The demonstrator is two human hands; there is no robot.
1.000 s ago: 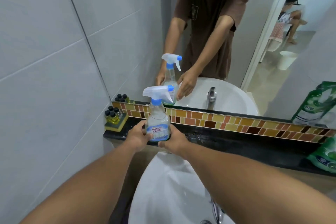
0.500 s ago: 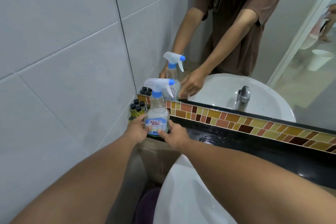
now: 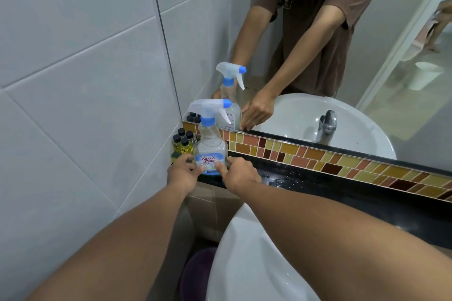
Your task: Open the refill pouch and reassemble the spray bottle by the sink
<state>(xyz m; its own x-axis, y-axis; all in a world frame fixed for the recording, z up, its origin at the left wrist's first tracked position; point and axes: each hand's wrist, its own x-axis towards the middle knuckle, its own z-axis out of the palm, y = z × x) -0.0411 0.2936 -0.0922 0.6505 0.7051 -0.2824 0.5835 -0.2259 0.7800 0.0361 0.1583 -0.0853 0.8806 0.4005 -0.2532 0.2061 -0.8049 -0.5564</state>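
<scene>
A clear spray bottle (image 3: 210,146) with a white trigger head, blue nozzle and blue collar stands upright on the black ledge (image 3: 305,183) at its left end. The trigger head is screwed on. My left hand (image 3: 182,173) touches the bottle's base from the left and my right hand (image 3: 238,175) from the right, fingertips on the label. No refill pouch is in view.
Several small black-capped yellow bottles (image 3: 183,141) stand in the corner just left of the spray bottle. A mosaic tile strip (image 3: 318,156) and mirror (image 3: 318,56) rise behind the ledge. The white sink (image 3: 244,259) lies below right, a grey tiled wall (image 3: 85,80) at left.
The camera has swung left and moved closer; the pouches at the right have left the view. The bottle has moved left along the ledge toward the corner, with both hands still on its base.
</scene>
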